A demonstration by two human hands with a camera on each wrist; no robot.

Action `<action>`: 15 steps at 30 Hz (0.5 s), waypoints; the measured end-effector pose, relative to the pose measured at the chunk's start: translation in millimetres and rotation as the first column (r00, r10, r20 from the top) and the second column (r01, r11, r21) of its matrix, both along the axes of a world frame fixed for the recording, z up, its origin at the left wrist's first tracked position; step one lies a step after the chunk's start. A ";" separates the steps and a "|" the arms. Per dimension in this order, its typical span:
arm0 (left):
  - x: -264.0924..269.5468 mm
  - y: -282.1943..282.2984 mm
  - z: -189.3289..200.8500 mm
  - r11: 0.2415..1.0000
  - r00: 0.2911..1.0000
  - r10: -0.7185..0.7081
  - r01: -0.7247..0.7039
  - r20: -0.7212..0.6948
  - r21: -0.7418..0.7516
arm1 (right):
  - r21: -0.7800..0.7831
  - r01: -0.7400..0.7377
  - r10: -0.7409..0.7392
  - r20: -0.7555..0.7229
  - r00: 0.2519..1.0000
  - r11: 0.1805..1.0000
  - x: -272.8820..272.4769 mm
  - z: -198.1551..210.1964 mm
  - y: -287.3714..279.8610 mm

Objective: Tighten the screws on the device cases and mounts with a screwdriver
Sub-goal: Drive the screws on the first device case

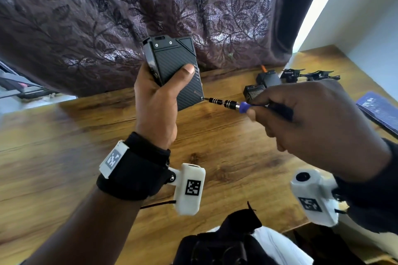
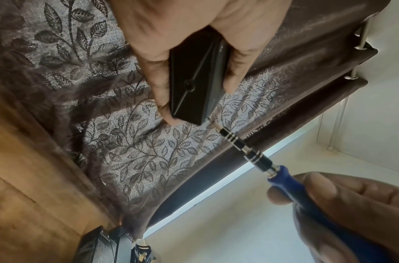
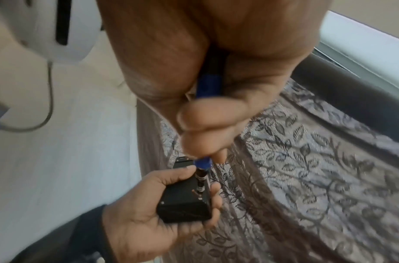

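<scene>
My left hand [image 1: 157, 97] grips a black carbon-pattern device case [image 1: 172, 64] upright above the wooden table, thumb pressed on its face. The same case [image 2: 194, 80] shows end-on in the left wrist view, and from above in the right wrist view as the case [image 3: 183, 204]. My right hand [image 1: 301, 114] holds a blue-handled screwdriver [image 1: 226, 103] with a black and silver banded shaft. Its tip meets a screw at the case's lower right corner. The screwdriver [image 2: 257, 158] runs diagonally; the screwdriver [image 3: 203, 170] points down at the case. Two silver screws sit near the case's top.
More black cases [image 1: 267, 79] and black mounts [image 1: 310, 75] lie at the table's [image 1: 64, 146] back right. A blue book [image 1: 381, 109] sits at the right edge. A leaf-patterned curtain [image 1: 107, 17] hangs behind. A dark bag [image 1: 226, 243] lies at the front edge.
</scene>
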State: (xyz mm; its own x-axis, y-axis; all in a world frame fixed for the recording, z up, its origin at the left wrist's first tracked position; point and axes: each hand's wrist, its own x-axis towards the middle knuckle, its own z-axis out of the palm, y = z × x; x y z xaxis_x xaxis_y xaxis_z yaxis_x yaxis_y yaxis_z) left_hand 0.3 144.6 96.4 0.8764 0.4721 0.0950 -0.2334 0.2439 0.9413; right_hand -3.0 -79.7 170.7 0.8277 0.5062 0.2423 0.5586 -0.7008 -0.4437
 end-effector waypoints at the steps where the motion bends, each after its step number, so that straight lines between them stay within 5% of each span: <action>1: 0.6 0.8 -1.1 1.000 1.000 -0.009 0.009 0.001 0.020 | -0.011 0.011 -0.012 -0.043 0.999 1.000 0.6 1.5 1.7; 5: -1.2 0.0 -7.9 0.997 1.000 -0.010 0.011 -0.008 0.081 | -0.023 0.002 -0.007 -0.247 0.969 1.000 7.6 5.4 6.1; 9: -8.2 -3.9 -15.6 0.997 1.000 0.008 -0.008 0.001 0.074 | 0.180 0.087 0.035 -0.584 0.811 0.980 20.5 -6.1 -4.1; 15: -13.2 -11.3 -11.5 0.991 0.999 0.042 -0.043 0.015 0.126 | 0.305 0.146 0.102 -0.666 0.739 0.941 19.7 -13.7 -5.7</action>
State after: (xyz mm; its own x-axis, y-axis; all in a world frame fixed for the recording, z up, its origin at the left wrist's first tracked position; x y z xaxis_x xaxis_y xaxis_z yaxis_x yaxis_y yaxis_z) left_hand -12.9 133.3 84.9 0.8542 0.4923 0.1670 -0.2527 0.1126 0.9610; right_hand 16.6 -85.4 156.9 0.8446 0.4825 -0.2321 0.0186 -0.4596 -0.8879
